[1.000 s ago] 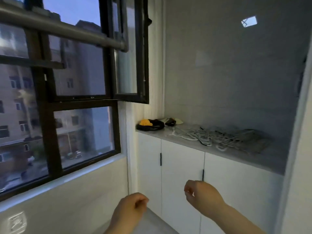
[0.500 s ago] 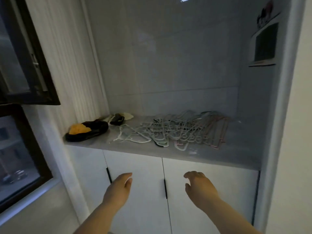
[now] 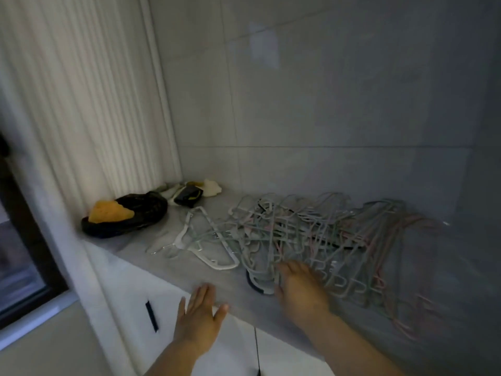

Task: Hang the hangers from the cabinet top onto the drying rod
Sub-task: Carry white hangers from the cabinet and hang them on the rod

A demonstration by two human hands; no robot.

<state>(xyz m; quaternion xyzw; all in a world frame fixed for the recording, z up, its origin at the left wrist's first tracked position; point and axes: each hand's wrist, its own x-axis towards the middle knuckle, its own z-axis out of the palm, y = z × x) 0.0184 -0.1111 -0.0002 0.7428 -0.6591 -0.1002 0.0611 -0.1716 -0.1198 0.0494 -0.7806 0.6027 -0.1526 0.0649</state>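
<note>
The hangers point(image 3: 311, 240) lie in a tangled heap on the cabinet top point(image 3: 233, 283), spread across its middle and right part, with a few loose pale ones trailing off to the left toward a black bag point(image 3: 141, 215) that holds something orange. The heap sits directly ahead of the right hand point(image 3: 299, 289) and slightly beyond it; its long run goes from left to right along the wall, and the hooks at the near edge seem to point toward the person, though blur makes single hangers hard to separate.

The right hand is clearly the nearer one. It reaches forward, palm down, with its fingers point(image 3: 287, 267) spread over the near edge of the heap, touching or just about touching it. It appears open and not yet closed on any hanger, but blur keeps this from being certain.

The left hand point(image 3: 200, 316) hangs lower, at the front edge of the cabinet top, to the left of the heap and apart from it. It is flat, open, fingers extended, and holds nothing. The drying rod is out of view.
</note>
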